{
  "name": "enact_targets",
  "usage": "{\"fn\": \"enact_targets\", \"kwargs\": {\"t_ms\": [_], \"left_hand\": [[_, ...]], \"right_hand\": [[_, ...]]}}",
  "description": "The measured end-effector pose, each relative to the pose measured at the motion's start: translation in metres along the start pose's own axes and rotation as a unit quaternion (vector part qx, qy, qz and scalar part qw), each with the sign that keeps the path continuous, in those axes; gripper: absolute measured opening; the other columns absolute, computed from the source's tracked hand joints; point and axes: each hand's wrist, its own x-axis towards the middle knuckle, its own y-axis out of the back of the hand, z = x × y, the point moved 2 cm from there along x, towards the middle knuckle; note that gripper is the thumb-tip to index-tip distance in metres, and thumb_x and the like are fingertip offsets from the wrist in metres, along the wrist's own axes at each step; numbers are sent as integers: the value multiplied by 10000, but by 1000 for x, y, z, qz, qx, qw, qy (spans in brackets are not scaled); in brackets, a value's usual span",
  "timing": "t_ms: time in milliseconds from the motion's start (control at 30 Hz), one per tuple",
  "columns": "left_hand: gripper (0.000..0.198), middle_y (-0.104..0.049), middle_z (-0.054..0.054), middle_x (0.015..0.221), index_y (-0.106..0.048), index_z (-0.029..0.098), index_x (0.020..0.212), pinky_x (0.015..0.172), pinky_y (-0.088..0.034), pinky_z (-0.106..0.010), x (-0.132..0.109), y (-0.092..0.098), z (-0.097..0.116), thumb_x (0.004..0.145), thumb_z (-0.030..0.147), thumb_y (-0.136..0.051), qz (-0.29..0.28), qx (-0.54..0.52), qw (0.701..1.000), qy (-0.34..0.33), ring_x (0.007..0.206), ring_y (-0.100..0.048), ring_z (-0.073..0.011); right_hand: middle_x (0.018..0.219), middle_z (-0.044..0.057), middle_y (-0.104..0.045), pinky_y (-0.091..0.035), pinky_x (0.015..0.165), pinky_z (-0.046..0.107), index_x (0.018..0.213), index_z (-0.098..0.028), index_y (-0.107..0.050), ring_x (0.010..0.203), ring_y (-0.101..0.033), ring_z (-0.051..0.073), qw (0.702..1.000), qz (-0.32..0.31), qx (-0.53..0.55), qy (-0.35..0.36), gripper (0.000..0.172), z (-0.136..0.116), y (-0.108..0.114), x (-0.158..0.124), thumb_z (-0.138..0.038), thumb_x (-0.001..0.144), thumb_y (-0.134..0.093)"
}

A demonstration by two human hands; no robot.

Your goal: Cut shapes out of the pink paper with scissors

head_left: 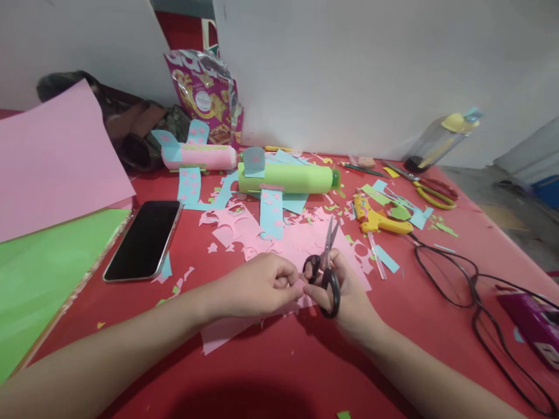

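A black-faced phone (143,240) lies flat — a snack bag (205,99) (mostly purple) stands upright well behind it.

A pair of scissors (326,259) with black handles and silver blades is being held above the paper, the blades being parted slightly and their tips being aimed away from the body. A small scrap of pink paper (300,287) is being pinched just beside the handles, much of it being hidden. Beneath both, a pink sheet (299,240) is being partly blocked from view while lying flat.
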Motion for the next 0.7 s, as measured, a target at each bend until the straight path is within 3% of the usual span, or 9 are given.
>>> {"fn": "enact_targets", "kwargs": {"t_ms": [233, 433, 700], "left_hand": [[263, -327, 53, 463, -503, 154, 576, 410, -207, -194, 0, 4, 3, 735, 347, -422, 37, 53, 998, 6, 439, -277, -80], [239, -326, 53, 478, -543, 163, 605, 427, -222, -193, 2, 5, 1, 727, 339, -439, 63, 30, 998, 6, 458, -302, -85], [206, -452, 30, 566, -550, 157, 662, 479, -295, -194, 4, 7, -2, 739, 257, -388, 95, 9, 995, 4, 527, -393, -95]], "right_hand": [[702, -66, -452, -310, 431, 181, 711, -220, -318, 485, -395, 41, 1000, 0, -28, 0, 326, 1, 3, -1, -96, 617, -604], [658, -81, -410, -290, 421, 173, 703, -219, -324, 472, -384, 37, 999, -2, -33, -9, 309, 1, 1, -2, -41, 597, -553], [669, -79, -434, -286, 403, 162, 707, -219, -323, 452, -366, 30, 998, 51, -37, 16, 312, 0, 3, 0, -66, 590, -567]]}}
